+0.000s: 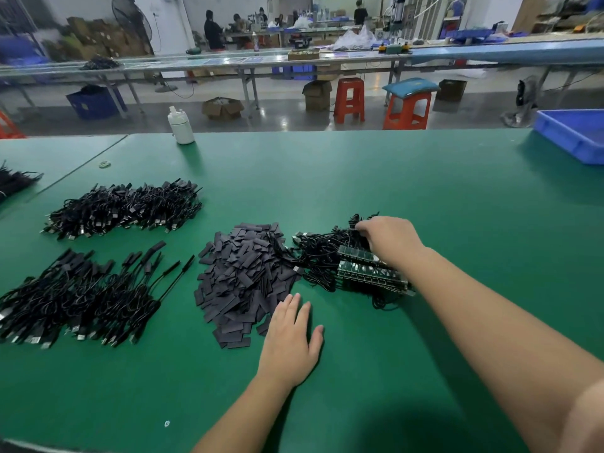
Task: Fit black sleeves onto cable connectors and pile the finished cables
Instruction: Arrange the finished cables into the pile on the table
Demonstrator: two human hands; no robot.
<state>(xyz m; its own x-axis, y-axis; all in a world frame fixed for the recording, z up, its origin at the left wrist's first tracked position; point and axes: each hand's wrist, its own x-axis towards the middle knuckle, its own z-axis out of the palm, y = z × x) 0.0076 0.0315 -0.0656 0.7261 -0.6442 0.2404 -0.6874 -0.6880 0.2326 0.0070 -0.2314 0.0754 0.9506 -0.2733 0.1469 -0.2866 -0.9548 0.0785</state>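
Observation:
A heap of flat black sleeves lies in the middle of the green table. Right of it sits a tangle of black cables with small circuit boards. My right hand reaches into the far side of that tangle and pinches a cable there. My left hand lies flat on the table with straight fingers, at the sleeve heap's near right edge. Two piles of sleeved cables lie at the left, one far and one near.
A white bottle stands at the table's far edge. A blue tray sits at the far right corner. More black cables lie at the left edge. Beyond the table are red stools, boxes and workbenches with people.

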